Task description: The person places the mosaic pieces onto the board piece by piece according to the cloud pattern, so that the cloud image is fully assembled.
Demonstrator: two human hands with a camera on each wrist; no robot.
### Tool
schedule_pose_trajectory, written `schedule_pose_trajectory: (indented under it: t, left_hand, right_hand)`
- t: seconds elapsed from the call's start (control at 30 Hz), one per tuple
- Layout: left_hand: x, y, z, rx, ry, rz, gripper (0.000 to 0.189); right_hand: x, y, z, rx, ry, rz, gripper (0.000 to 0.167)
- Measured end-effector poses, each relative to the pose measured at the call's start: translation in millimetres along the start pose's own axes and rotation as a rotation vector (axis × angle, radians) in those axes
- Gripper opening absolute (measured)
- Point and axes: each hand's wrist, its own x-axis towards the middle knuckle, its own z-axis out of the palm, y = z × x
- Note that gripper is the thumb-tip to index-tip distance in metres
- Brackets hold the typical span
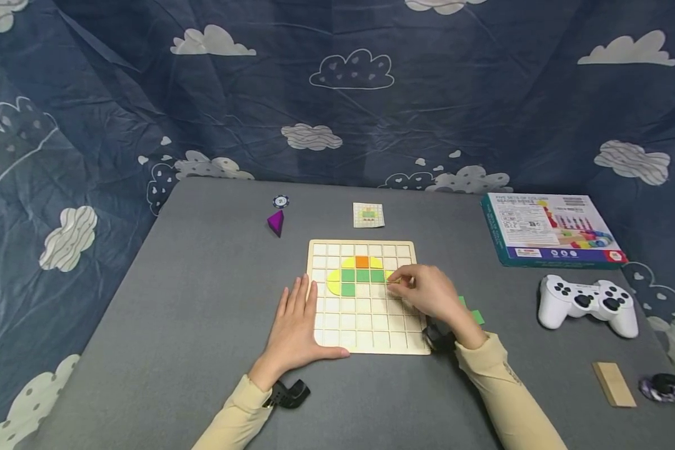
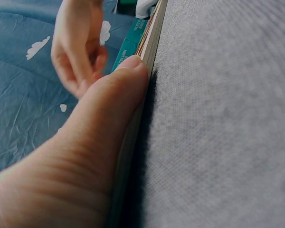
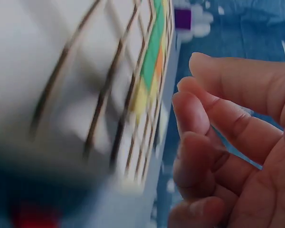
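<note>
A wooden grid board (image 1: 371, 325) lies on the grey table. In its upper part sit several yellow, green and orange pieces, among them an orange square (image 1: 362, 262) and a green square (image 1: 348, 289). My left hand (image 1: 294, 328) rests at the board's left side with straight fingers, its thumb (image 2: 109, 102) along the front edge. Over the right side of the board is my right hand (image 1: 427, 290), fingertips near a yellow piece (image 3: 141, 99) that lies in the grid. In the right wrist view its fingers are loosely bent, with nothing visible between them.
Loose green squares (image 1: 477, 317) lie partly hidden beside the right wrist. Behind the board are a pattern card (image 1: 368, 215), a purple pointed block (image 1: 276, 222) and a poker chip (image 1: 280, 201). To the right lie a game box (image 1: 554, 228), a white game controller (image 1: 587, 303) and a wooden block (image 1: 614, 384).
</note>
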Motion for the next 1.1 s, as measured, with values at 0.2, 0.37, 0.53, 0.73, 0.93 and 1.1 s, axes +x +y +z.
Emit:
schedule_pose_trajectory:
  t: [0.2, 0.37, 0.53, 0.73, 0.93, 1.1]
  left_hand:
    - [0.7, -0.4, -1.4, -0.009, 0.008, 0.001, 0.138]
    - [0.9, -0.7, -0.7, -0.005, 0.001, -0.002, 0.138]
    - [1.0, -0.6, 0.4, 0.006, -0.003, -0.003, 0.138]
    - [1.1, -0.6, 0.0, 0.004, -0.004, -0.003, 0.138]
    - [0.8, -0.9, -0.4, 0.002, 0.0, -0.004, 0.138]
    - [0.4, -0.9, -0.1, -0.004, 0.002, -0.002, 0.138]
  right_hand:
    - [-22.3, 36, -29, -0.039, 0.051, 0.078, 0.01]
    - [-37.9, 57, -45, -0.091, -0.005, 0.128, 0.018]
    - [-47.7, 67, -51, -0.15, -0.058, 0.171, 0.026]
    - [-50.7, 71, -50, -0.163, -0.055, 0.207, 0.028]
    - [-45.6, 77, -48, -0.13, -0.05, 0.221, 0.026]
    - [-40.0, 82, -46, -0.089, -0.068, 0.209, 0.029]
